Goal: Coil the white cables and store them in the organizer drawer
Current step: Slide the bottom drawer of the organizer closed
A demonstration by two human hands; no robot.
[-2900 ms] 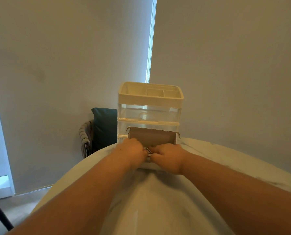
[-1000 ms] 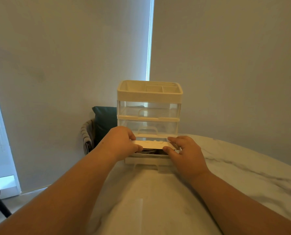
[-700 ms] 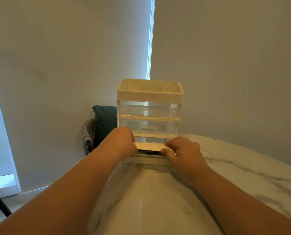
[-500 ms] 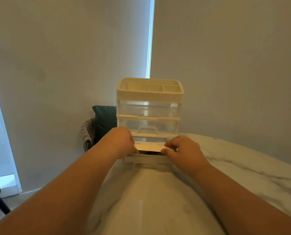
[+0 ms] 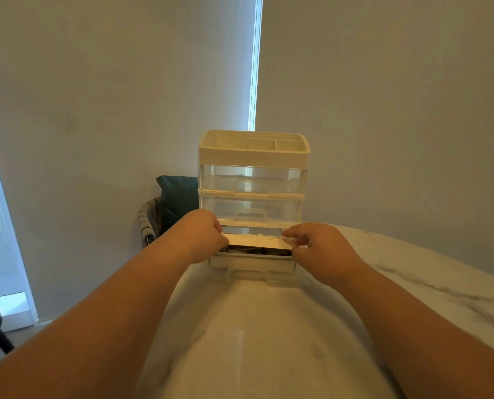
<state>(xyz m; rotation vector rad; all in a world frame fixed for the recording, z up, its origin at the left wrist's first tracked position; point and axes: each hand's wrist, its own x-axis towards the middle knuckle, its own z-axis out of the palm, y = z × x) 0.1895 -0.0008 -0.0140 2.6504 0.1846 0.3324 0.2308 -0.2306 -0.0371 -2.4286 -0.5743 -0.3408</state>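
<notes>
Left grip [image 5: 204, 236] and right grip [image 5: 317, 249] each pinch an end of a flat card [image 5: 257, 241] over the open bottom drawer [image 5: 253, 262] on the bench [image 5: 268, 341], cables [image 5: 248, 249] dimly visible beneath; judged light, limp, springy, best held across the whole coil.

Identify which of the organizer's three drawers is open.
The bottom drawer: pulled out toward the camera, under the pale card that the left hand and right hand pinch. The middle drawer and top drawer sit flush.
</notes>
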